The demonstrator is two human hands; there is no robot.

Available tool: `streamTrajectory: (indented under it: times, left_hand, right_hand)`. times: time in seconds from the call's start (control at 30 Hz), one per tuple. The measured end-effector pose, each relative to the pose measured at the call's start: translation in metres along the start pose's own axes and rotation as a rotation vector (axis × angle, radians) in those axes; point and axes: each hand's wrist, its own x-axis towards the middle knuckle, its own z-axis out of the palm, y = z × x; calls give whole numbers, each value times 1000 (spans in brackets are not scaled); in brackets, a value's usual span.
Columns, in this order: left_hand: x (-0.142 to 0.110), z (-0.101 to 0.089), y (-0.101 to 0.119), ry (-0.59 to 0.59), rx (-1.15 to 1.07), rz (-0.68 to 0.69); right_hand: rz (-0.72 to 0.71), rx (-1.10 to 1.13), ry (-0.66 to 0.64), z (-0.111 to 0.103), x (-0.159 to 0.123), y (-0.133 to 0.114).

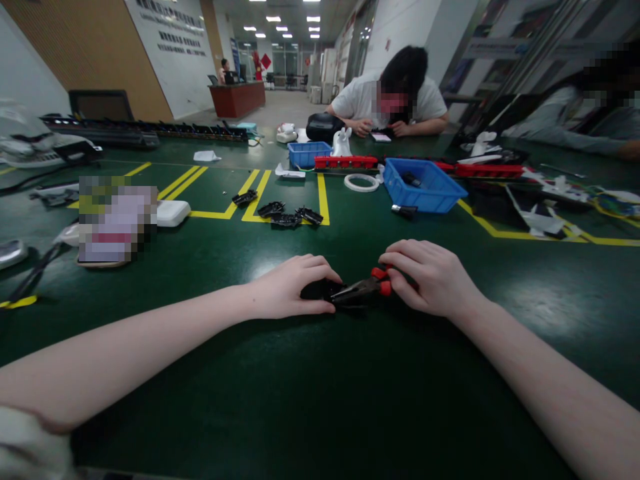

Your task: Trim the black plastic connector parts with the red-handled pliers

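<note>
My left hand [297, 287] is closed around a small black part [320, 289] at the middle of the green table [280, 387]. Its thumb and fingers press on the part from both sides. In my right hand [430, 277] is a pair of needle-nose pliers [361, 289] with red handles, gripped near the handle ends. The plier jaws point left and reach the black part; whether they clamp it I cannot tell. Beyond my hands lie several similar black parts [286, 219] inside a yellow-taped outline, and another black part [405, 211] lies by a blue bin.
A blue bin [425, 200] with dark pieces and a white tape ring [362, 183] are beyond my right hand. A phone [115, 227] and a white case [173, 213] lie at left. Across the table a person [430, 100] leans over a phone.
</note>
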Motion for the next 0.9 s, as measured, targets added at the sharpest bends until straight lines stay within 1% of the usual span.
streamTrajectory:
  times: [0.23, 0.53, 0.9]
  left_hand:
    - [1, -1, 0, -10, 3, -13]
    - [0, 1, -2, 0, 7, 8]
    - [0, 3, -1, 11, 16, -1]
  right_hand:
    - [-6, 10, -3, 0, 0, -1]
    - [-8, 22, -11, 2, 1, -1]
    - [-37, -20, -3, -2, 3, 2]
